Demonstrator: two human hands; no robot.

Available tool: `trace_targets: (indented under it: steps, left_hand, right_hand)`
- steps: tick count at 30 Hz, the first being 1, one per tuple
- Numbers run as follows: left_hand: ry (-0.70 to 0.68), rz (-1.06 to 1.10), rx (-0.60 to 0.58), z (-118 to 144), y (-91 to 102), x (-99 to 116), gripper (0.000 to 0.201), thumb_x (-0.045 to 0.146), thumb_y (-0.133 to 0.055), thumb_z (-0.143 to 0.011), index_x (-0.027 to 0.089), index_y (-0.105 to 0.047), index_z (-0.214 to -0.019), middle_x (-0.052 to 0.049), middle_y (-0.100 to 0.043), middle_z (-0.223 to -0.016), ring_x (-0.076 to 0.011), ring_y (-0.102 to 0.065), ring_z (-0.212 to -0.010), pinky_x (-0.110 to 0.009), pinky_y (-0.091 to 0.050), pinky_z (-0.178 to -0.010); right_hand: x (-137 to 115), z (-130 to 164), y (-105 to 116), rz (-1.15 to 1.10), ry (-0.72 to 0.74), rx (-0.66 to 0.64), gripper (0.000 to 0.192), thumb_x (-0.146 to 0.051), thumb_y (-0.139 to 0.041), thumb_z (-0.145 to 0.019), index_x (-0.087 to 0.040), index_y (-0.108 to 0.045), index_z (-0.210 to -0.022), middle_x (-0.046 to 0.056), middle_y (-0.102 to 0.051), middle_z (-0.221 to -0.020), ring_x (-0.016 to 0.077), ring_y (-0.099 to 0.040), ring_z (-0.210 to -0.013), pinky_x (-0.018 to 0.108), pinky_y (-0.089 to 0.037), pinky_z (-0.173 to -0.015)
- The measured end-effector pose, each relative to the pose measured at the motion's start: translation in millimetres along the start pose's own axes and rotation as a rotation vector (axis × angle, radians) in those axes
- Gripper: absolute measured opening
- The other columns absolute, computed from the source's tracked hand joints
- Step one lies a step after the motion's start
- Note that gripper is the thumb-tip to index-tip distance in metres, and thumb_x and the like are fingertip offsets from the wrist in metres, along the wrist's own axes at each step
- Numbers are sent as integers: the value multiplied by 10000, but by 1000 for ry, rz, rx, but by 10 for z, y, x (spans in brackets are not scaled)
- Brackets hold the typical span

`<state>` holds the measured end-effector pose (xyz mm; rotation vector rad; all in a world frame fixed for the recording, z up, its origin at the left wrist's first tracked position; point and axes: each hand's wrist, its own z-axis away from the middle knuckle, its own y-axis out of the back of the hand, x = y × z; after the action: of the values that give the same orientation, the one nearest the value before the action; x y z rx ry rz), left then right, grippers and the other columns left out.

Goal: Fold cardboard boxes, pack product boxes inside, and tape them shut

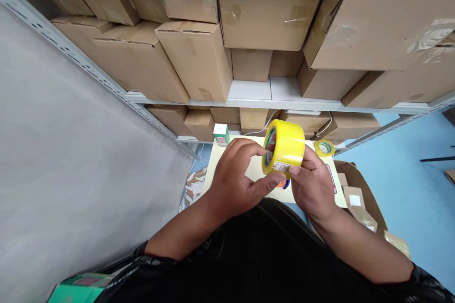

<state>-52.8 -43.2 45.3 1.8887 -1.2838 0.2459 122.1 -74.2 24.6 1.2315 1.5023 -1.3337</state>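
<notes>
As a right hand (316,194) grasps a wide yellow tape roll (289,144) above a pale table (256,166), thumb at the printed label (282,166), a left hand (231,175) curls its fingers at the roll's left side, thumb spread below; whether they grip cannot be told. A green-and-white box (221,135) stands far left, a second roll (331,149) lies far right, and cardboard boxes (266,9) fill the shelves (245,103) beyond.

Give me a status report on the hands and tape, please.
Right hand holding yellow tape roll. Left hand loosely open at its edge. Nothing visibly blocking.
</notes>
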Motion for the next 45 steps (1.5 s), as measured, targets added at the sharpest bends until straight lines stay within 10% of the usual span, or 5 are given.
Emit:
trace_targets:
  steps: [20, 45]
  left_hand:
    - [-385, -645, -354, -230, 191, 180, 192, 120, -497, -996, 181, -605, -849, -40, -634, -763, -206, -618, -695, -337, -470, -666]
    - [-406, -615, -183, -139, -28, -61, 187, 198, -530, -965, 197, -555, -779, -18, -559, -702, -201, -555, -661, -346, -469, -666]
  right_hand:
    - [-4, 50, 54, 469, 62, 59, 345, -181, -682, -822, -273, -662, -1154, 47, -648, -1078, 242, -612, -941, 388, -534, -811]
    - [-14, 65, 87, 700, 222, -27, 421, -159, -533, -772, -251, -619, -1174, 95, -596, -1232, 331, -557, -1168, 526, -495, -1003]
